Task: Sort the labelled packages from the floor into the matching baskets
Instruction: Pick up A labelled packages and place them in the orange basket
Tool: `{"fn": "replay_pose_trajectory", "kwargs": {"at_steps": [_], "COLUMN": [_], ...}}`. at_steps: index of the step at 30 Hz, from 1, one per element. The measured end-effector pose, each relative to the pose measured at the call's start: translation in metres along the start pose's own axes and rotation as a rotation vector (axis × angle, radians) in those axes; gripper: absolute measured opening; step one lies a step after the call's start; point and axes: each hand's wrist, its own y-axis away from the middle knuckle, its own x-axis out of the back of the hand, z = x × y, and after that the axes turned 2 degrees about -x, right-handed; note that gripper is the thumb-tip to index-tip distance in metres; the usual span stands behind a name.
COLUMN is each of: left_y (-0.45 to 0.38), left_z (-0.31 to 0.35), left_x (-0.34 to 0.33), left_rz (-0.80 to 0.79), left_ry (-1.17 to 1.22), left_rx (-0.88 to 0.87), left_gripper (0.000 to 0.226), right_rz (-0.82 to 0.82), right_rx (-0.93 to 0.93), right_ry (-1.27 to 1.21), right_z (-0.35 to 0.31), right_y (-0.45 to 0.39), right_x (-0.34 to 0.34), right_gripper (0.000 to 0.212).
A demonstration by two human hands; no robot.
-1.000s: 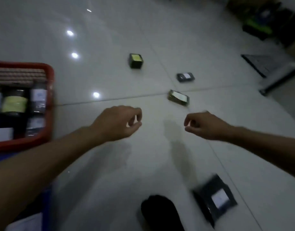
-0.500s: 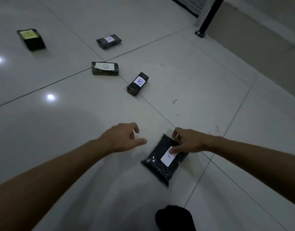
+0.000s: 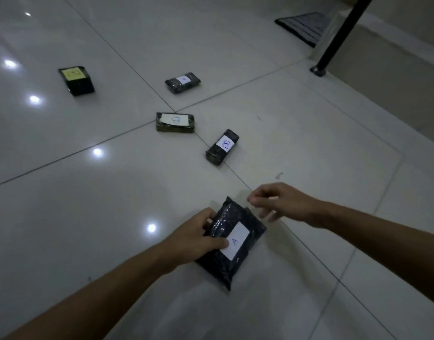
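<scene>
I've got my left hand (image 3: 196,238) clamped on the A-labelled black package (image 3: 232,241) at lower centre, right hand (image 3: 282,203) loose-fingered and empty just beside it.

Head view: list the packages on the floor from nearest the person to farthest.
Black pouch labelled A under the left hand → small dark package with a white label → flat package with a wide white label → small wrapped package with a white label. The yellow-labelled box lies about as far, so left out.
</scene>
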Motion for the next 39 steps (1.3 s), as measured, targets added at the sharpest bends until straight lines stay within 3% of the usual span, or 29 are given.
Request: {"fn": "replay_pose_trajectory", "kwargs": {"at_steps": [4, 8, 11, 16, 21, 26, 33, 39], "left_y": [0.007, 0.002, -0.004, 0.004, 0.047, 0.114, 0.172, 0.215], "left_z": [0.005, 0.009, 0.012, 0.026, 0.047, 0.071, 0.052, 0.001], "left_x": [0.054, 0.095, 0.120, 0.154, 0.201, 0.257, 0.326, 0.347], "left_rz": [0.116, 0.230, 0.307, 0.355, 0.474, 0.613, 0.778, 0.909], "left_ry": [-0.113, -0.186, -0.158, -0.158, -0.106, -0.026, 0.040, 0.157], "left_rx": [-0.014, 0.015, 0.044, 0.025, 0.055, 0.040, 0.011, 0.086], "left_gripper": [0.025, 0.025, 0.024, 0.023, 0.026, 0.025, 0.025, 0.030], "right_rz": [0.268, 0.447, 0.465, 0.398, 0.322, 0.260, 0.104, -0.165], "right_rx": [-0.056, -0.168, -0.247, -0.282, -0.049, 0.277, 0.602, 0.833], "right_ry": [-0.009, -0.164, -0.151, 0.105, 0.320, 0.413, 0.404, 0.490], "right_z": [-0.044, -0.069, -0.080, -0.098, -0.186, -0.300, -0.417, -0.480], "right_y": [-0.067, -0.137, -0.169, -0.172, -0.137, -0.097, -0.120, -0.174], "right_x": [0.021, 0.016, 0.006, 0.007, 0.019, -0.005, -0.091, -0.196], "right_gripper": [0.041, 0.075, 0.091, 0.084, 0.059, 0.055, 0.057, 0.065]}}
